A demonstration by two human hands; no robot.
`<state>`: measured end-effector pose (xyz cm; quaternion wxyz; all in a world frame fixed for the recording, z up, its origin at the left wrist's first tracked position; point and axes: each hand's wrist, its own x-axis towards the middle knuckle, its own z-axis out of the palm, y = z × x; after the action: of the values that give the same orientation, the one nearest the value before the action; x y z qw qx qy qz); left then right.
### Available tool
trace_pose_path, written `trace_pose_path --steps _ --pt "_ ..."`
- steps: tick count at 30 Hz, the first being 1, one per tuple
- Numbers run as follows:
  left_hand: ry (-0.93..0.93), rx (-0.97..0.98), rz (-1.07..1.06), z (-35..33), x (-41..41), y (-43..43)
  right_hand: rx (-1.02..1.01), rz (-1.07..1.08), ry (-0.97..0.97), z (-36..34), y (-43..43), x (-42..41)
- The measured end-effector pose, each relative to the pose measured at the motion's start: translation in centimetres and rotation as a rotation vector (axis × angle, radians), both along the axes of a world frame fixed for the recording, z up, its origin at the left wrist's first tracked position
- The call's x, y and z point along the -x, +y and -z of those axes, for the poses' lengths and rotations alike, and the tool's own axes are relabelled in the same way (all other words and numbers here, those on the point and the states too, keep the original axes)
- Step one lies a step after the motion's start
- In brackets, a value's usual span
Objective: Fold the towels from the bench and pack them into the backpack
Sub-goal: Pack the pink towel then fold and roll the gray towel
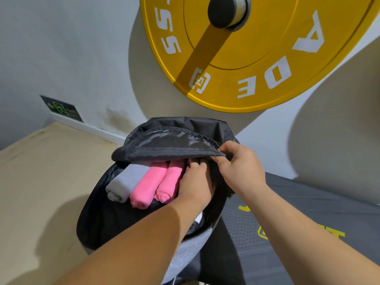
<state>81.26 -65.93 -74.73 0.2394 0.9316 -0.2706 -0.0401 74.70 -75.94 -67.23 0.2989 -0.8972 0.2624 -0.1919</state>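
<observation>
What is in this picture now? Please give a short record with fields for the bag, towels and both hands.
bag: black fabric backpack, open, flap lifted
towels inside: one grey rolled towel, two pink rolled towels, side by side
right hand: grips flap edge
left hand: reaches inside beside pink towels; grasp hidden
behind: yellow round weight plate

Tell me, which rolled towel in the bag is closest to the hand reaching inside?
The pink towel at the right end of the row, lying against the left hand. The other pink towel sits in the middle, and the grey towel is farthest away.
</observation>
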Motion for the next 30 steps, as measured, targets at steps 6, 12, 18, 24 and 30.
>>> trace_pose_path --steps 6,12,18,24,30 --pt "-0.163 0.019 0.166 -1.0 0.9 7.6 0.143 0.005 0.015 0.0 0.9 -0.1" --pt "-0.091 -0.267 0.13 -0.7 -0.6 13.6 0.387 -0.174 0.084 0.0 4.3 -1.2" --pt "-0.154 -0.27 0.056 -1.3 -2.9 10.0 0.391 -0.06 0.03 0.4 4.2 -2.3" --pt "-0.075 -0.149 -0.028 -2.0 -4.8 6.6 0.271 -0.022 -0.009 0.2 3.8 -2.6" --pt "-0.154 0.083 0.156 0.4 -2.9 11.7 0.254 -0.011 0.046 -0.3 4.4 -2.7"
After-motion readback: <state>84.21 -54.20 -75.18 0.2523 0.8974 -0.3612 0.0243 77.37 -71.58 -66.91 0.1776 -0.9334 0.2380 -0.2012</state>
